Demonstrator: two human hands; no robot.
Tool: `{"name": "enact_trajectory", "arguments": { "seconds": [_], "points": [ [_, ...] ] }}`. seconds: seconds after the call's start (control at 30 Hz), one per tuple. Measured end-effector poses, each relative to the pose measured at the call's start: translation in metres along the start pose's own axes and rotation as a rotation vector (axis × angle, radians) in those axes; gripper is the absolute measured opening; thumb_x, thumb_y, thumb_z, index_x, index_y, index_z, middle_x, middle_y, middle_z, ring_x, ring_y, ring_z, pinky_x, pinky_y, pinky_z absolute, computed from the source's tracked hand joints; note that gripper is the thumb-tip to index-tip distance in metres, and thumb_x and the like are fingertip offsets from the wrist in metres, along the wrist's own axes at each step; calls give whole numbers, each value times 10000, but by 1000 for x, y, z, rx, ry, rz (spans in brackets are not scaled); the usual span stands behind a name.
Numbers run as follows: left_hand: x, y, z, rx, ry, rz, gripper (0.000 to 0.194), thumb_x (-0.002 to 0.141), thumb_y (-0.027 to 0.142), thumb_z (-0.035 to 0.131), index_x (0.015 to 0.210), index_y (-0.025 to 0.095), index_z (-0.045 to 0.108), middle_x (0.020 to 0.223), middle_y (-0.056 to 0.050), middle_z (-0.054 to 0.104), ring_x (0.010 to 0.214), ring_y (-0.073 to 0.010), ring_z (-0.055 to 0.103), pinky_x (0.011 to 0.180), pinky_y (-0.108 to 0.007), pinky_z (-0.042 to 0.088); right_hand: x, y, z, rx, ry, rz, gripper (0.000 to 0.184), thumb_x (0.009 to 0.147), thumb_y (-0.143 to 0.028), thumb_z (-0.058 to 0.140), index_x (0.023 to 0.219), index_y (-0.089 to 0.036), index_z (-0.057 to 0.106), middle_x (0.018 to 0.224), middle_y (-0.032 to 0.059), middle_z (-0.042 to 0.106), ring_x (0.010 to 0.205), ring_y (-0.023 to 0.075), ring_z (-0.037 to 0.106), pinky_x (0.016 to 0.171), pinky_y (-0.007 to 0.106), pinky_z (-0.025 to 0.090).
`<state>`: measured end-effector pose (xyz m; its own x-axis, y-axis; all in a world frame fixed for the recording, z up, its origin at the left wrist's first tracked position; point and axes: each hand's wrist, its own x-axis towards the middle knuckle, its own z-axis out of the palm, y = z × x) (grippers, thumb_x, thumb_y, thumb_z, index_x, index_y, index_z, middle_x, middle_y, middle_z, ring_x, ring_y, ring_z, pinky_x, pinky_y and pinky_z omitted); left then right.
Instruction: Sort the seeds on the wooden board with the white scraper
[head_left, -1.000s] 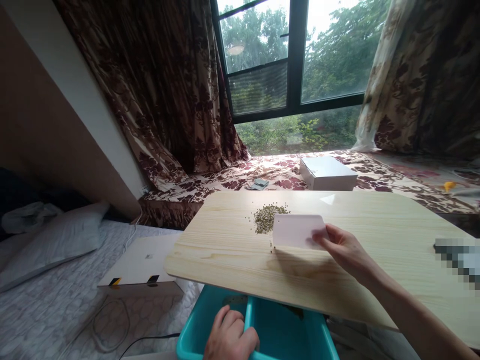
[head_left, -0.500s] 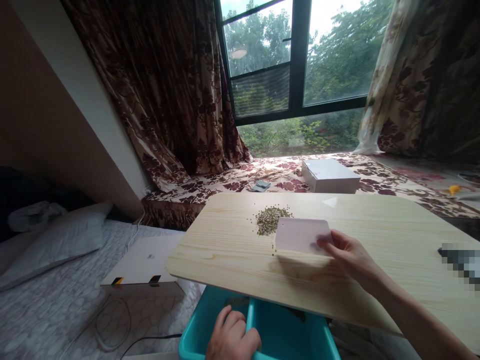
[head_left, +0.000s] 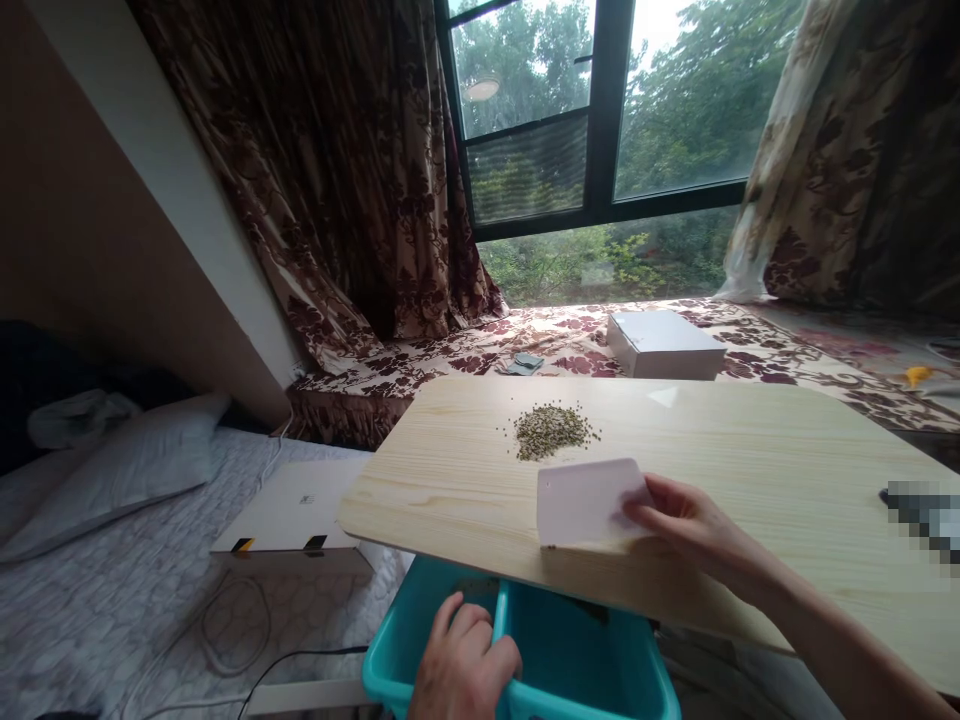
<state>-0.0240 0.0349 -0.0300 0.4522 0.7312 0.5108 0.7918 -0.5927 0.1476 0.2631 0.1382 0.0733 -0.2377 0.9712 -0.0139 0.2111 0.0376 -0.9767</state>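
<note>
As right hand (head_left: 679,512) holds card (head_left: 577,505) — left (head_left: 463,665) grips bin (head_left: 589,650).

Right grip (head_left: 686,520) pinched, forearm (head_left: 825,625) stretched forward; left grip (head_left: 465,662) lower, fingers (head_left: 470,614) bent.

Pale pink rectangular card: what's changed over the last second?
The right hand drew the pale pink rectangular card toward the near edge of the pale wooden tabletop, uncovering the right side of the greenish-brown grain pile; stray grains show at its lower edge. Nothing was visibly grabbed or released. Unchanged: the card's hold, the left hand at the turquoise plastic bin's divider.
</note>
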Motion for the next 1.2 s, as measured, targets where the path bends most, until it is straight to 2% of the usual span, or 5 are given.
{"name": "enact_trajectory", "arguments": {
  "seconds": [0.1,0.23,0.33,0.97,1.2],
  "points": [
    [0,0,1,-5,14,-5,398,764,621,600,709,238,508,648,28,484,748,-200,570,905,-464,431,-2,5,-10,9,-39,21,434,641,-573,730,845,-189,738,821,93,761,807,286,696,718,374,560],
    [2,2,2,-1,17,-15,409,730,630,628,701,240,508,650,30,491,757,-207,569,906,-473,425,14,15,-17,32,252,-60,514,588,-634,749,881,-212,733,849,102,765,877,311,697,796,401,553],
    [2,3,1,-5,23,-19,390,725,600,647,699,236,509,653,34,489,757,-200,568,905,-473,420,26,15,-15,15,335,-85,537,570,-670,737,841,-206,717,867,103,765,861,300,700,799,393,549],
    [3,9,-1,-98,79,-71,388,670,556,698,693,228,492,653,49,452,764,-194,557,929,-484,366,29,2,2,11,289,-35,439,627,-570,733,827,-180,704,853,82,760,814,247,700,747,339,550],
    [1,10,6,-150,133,-136,433,615,590,718,677,230,486,646,55,421,752,-201,535,946,-528,345,-5,-5,-5,-29,11,27,391,658,-549,723,791,-182,724,824,76,758,762,241,686,671,318,547]
  ]
}}
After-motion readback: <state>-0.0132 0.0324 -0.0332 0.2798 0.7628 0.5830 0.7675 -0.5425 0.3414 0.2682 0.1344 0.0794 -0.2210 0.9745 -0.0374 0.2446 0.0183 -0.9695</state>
